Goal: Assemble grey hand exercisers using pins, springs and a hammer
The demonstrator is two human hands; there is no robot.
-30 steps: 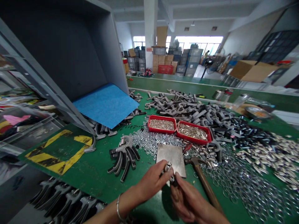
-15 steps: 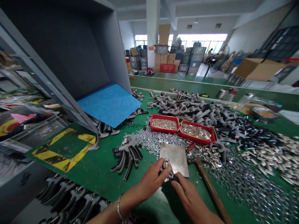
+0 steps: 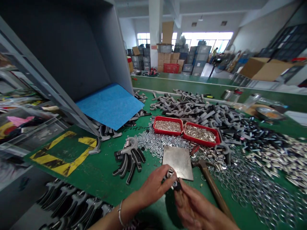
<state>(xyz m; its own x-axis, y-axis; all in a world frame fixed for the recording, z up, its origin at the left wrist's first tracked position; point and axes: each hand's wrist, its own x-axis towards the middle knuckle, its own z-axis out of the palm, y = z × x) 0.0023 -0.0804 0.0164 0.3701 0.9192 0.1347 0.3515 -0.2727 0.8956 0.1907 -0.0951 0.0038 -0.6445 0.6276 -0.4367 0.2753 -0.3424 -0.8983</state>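
Observation:
My left hand [image 3: 157,181] is closed around a hand grip strengthener, with its metal spring [image 3: 170,173] poking up between thumb and fingers. Opposite it, my right hand [image 3: 192,204] pinches the black knob [image 3: 177,184] at the strengthener's near end. The handles are mostly hidden by my hands. Just beyond lies a square metal plate [image 3: 177,162] on the green table. Left of the plate, several assembled hand grip strengtheners [image 3: 130,158] rest in a fanned stack. A hammer [image 3: 214,188] with a wooden handle lies beside my right hand.
Two red trays [image 3: 183,127] of small metal parts stand behind the plate, among loose nuts [image 3: 150,142]. Grey handles [image 3: 184,105] pile up behind. Metal rings [image 3: 254,185] spread at right. A large grey crate [image 3: 117,54] stands tilted at left, above a blue sheet [image 3: 111,107].
My right hand has turned over around the black knob, its fingers now showing beneath it. The strengthener's spring has tipped and dropped slightly; my left hand keeps its grip.

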